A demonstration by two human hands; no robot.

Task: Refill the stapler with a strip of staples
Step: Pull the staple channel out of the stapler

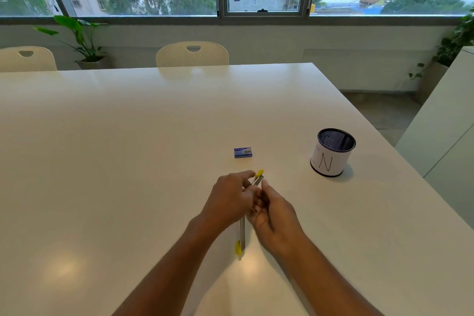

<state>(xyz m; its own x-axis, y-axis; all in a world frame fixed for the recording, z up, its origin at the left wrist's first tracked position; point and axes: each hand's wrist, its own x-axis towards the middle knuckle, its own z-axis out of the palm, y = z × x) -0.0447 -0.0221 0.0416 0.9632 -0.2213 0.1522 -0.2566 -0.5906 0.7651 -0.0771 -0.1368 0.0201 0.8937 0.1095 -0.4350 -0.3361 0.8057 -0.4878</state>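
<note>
A yellow and metal stapler is swung wide open above the white table. One arm points toward me and the other points away. My left hand grips the stapler near its hinge from the left. My right hand is at the far arm from the right, fingertips against the metal channel; whether it holds a staple strip is hidden. A small blue staple box lies closed on the table just beyond both hands.
A black mesh pen cup wrapped in white paper stands to the right of the box. Two cream chairs are at the table's far side. The table's right edge drops off past the cup.
</note>
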